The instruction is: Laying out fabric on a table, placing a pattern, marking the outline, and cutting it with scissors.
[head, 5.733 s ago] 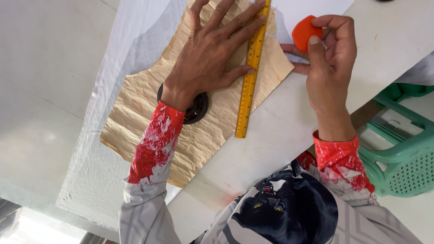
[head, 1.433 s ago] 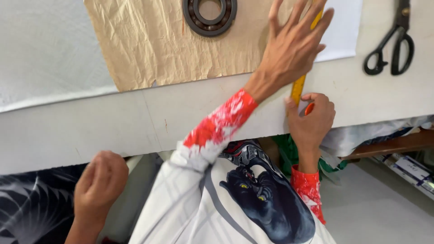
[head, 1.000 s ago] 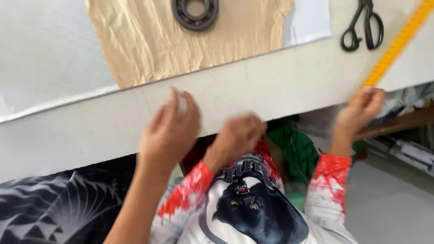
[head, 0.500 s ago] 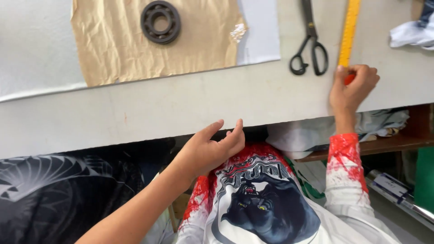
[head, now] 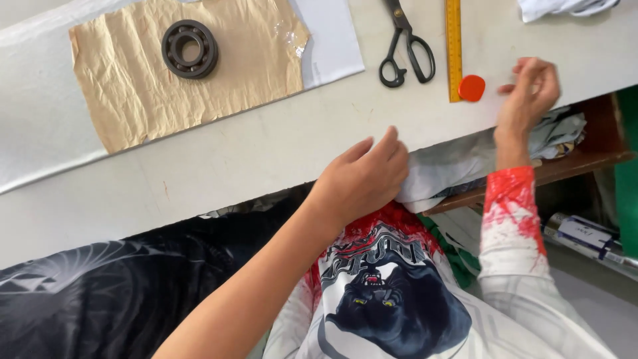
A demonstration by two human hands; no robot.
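My right hand (head: 530, 93) hovers over the white table's (head: 266, 159) near edge, fingers apart and holding nothing. A round orange marker piece (head: 471, 88) lies just left of it, at the near end of a yellow ruler (head: 453, 40). Black scissors (head: 405, 48) lie left of the ruler. Another person's bare arm reaches in from the lower left, its hand (head: 362, 178) curled at the table edge above my printed shirt. My left hand does not show. A dark metal bearing ring (head: 191, 48) rests on crumpled brown paper (head: 232, 80).
The brown paper lies on a white sheet (head: 332, 46). White cloth (head: 565, 6) sits at the far right corner. Under the table, a wooden shelf (head: 585, 159) holds bundled fabric (head: 458, 169). Dark patterned cloth (head: 100, 292) fills the lower left.
My right hand has let go of the ruler and orange piece, which now lie on the table. My left hand left the paper and went out of view. The other person's hand moved right.
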